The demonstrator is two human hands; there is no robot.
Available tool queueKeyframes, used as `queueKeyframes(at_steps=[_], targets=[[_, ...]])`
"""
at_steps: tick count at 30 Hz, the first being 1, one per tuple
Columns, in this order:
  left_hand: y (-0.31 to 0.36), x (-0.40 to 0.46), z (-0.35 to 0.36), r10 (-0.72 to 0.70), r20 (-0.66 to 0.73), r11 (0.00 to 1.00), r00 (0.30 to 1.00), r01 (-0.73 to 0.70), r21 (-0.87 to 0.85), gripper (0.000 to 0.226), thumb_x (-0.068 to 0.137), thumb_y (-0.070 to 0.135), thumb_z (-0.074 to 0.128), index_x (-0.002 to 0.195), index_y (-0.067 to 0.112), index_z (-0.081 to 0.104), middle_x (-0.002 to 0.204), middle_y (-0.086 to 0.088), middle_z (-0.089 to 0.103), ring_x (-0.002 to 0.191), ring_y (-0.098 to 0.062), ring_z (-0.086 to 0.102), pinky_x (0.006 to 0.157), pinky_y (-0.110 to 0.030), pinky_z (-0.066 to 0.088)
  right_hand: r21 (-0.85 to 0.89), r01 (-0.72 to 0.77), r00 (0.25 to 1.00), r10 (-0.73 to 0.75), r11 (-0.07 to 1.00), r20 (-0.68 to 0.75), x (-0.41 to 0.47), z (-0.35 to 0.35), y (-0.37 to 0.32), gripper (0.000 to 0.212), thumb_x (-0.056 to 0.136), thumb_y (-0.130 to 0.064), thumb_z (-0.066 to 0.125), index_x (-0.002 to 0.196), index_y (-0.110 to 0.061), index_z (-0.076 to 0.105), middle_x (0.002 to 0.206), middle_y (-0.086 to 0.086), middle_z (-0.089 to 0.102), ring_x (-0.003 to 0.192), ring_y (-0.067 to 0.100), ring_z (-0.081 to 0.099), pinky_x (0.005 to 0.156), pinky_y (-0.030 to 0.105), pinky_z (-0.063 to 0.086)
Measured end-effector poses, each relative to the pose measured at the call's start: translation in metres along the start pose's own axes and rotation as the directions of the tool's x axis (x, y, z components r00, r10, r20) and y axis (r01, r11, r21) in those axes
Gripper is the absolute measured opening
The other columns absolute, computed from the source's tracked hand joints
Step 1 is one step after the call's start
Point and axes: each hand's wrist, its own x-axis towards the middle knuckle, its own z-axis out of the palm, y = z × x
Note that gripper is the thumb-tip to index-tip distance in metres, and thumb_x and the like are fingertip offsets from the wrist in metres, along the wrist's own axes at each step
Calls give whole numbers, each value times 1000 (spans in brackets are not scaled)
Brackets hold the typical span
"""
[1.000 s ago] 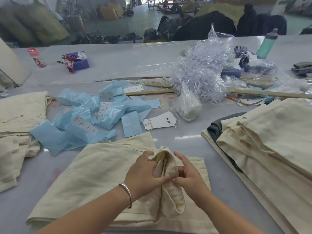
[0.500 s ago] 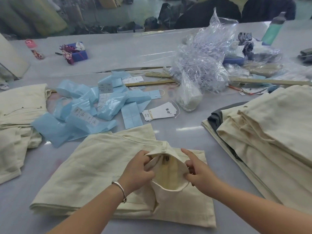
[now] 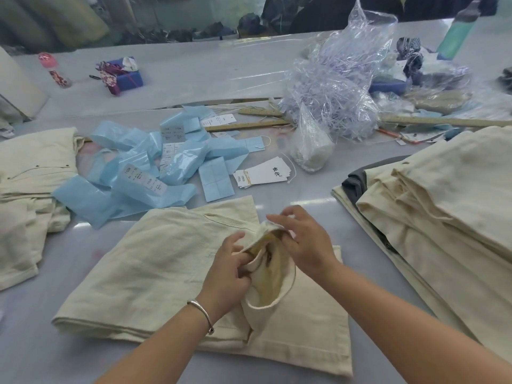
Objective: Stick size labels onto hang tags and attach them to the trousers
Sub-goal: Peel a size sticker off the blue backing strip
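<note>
Cream trousers [image 3: 155, 261]; pale blue label sheets [image 3: 177, 164]; white hang tags [image 3: 263, 176]; seemingly teal bottle [image 3: 457, 31].

Left hand [image 3: 225, 268] and right hand [image 3: 306, 243] grip the trousers' waistband [image 3: 270, 273].

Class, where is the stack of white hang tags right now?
The stack of white hang tags lies mid-table, between the blue label sheets and the small clear bag.

Folded trousers [image 3: 155, 261] lie centre front; hang tags [image 3: 263, 176] behind them, stacked trousers [image 3: 443, 206] to the right
</note>
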Motion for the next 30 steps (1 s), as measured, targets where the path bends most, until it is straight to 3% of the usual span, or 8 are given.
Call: queueKeyframes(at_steps=[3, 6, 9, 12, 17, 22, 28, 30], targets=[[6, -4, -4, 242, -142, 933, 960, -190, 306, 16, 73, 14, 61, 63, 21, 72, 147, -12, 43, 120, -37, 49, 99, -43, 42, 94, -96, 995, 94, 991, 29, 26, 3, -14, 19, 88, -8, 54, 91, -16, 71, 98, -1, 61, 88, 14, 54, 77, 32, 42], [15, -11, -9, 384, -181, 871, 905, -291, 395, 24, 80, 26, 56, 62, 25, 73, 141, -17, 50, 117, -42, 54, 92, -49, 48, 110, -294, 953, 282, 949, 110, 46, 8, -16, 26, 87, -6, 46, 62, -13, 44, 71, 6, 48, 75, 24, 44, 66, 37, 34], [15, -24, -7, 387, -144, 853, 911, -295, 430, 19, 72, 17, 58, 65, 26, 74, 146, -15, 45, 127, -41, 48, 97, -54, 46, 111, -396, 907, 370, 911, 204, 55, 13, -16, 35, 90, -12, 44, 56, -15, 36, 64, 4, 41, 71, 23, 39, 64, 35, 30], [9, -45, -1, 314, -140, 860, 939, -219, 462, 16, 71, 23, 65, 78, 32, 76, 152, -13, 37, 136, -38, 37, 102, -59, 39, 279, -518, 846, 436, 809, 308, 58, 13, -16, 47, 90, -16, 48, 44, -19, 51, 63, 4, 49, 67, 23, 47, 66, 33, 38], [-5, -68, -2, 317, -248, 889, 916, -195, 415, 26, 80, 31, 56, 97, 36, 75, 137, -3, 53, 125, -28, 48, 109, -54, 29, 401, -657, 749, 493, 638, 442, 58, 10, -14, 40, 87, -16, 49, 48, -18, 60, 51, 0, 57, 42, 13, 54, 52, 23, 45], [-16, -76, 0, 398, -254, 850, 881, -251, 462, 29, 84, 29, 57, 108, 31, 74, 104, 8, 66, 105, -14, 56, 106, -49, 35, 475, -705, 709, 532, 527, 462, 56, 12, -9, 24, 89, -14, 49, 70, -16, 65, 54, -1, 61, 47, 14, 56, 53, 25, 47], [-11, -69, 6, 385, -277, 872, 881, -248, 421, 14, 83, 37, 64, 90, 32, 74, 99, 12, 65, 99, -10, 58, 106, -39, 36, 586, -718, 685, 528, 375, 501, 46, 13, -5, 19, 91, -8, 50, 77, -10, 63, 63, 5, 56, 57, 18, 53, 57, 27, 42], [-5, -62, 7, 317, -221, 894, 922, -213, 393, 17, 77, 45, 70, 79, 28, 69, 93, 15, 66, 92, -8, 59, 98, -30, 38, 635, -717, 679, 491, 286, 545, 41, 11, -6, 18, 92, -7, 50, 86, -8, 67, 70, 6, 63, 64, 18, 59, 61, 27, 47]])
